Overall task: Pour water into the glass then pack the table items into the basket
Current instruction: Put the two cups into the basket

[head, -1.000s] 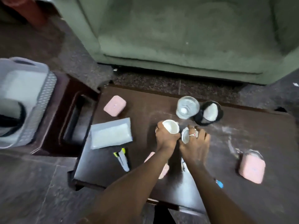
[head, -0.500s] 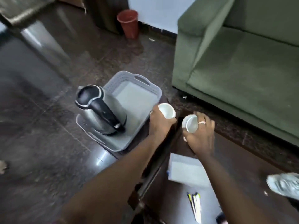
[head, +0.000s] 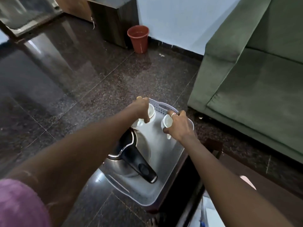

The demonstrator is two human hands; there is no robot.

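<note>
A: Status, near to far?

B: Pink sleeve bottom left, both bare forearms reach forward over the basket. It's a grey plastic one, sitting on a dark wooden side table. Corner of a white item at the bottom right edge, can't identify it.

A: What's in the basket?

B: Electric kettle, steel body, black lid and handle. It fills the near half, directly under the left forearm. Far half is bare floor except for the cups.

A: Hands?

B: Left hand is clamped around a small white cup, mouth tilted toward the camera, at the basket's far left corner just inside the perforated wall. Ring visible on that hand. Right hand is closed on a second white cup, also tipped toward the camera, over the far right part. Ring on a finger there too. Can't tell whether either cup touches the basket floor.

A: Obstructions?

B: Kettle sits between the body and the cups; arms pass over it. Cups are apart from each other and apart from the kettle.

A: Beyond that?

B: Dark polished stone floor. Green sofa to the right, close to the basket's far corner. Farther back, a terracotta bin against the white wall, beside a dark wooden cabinet.
</note>
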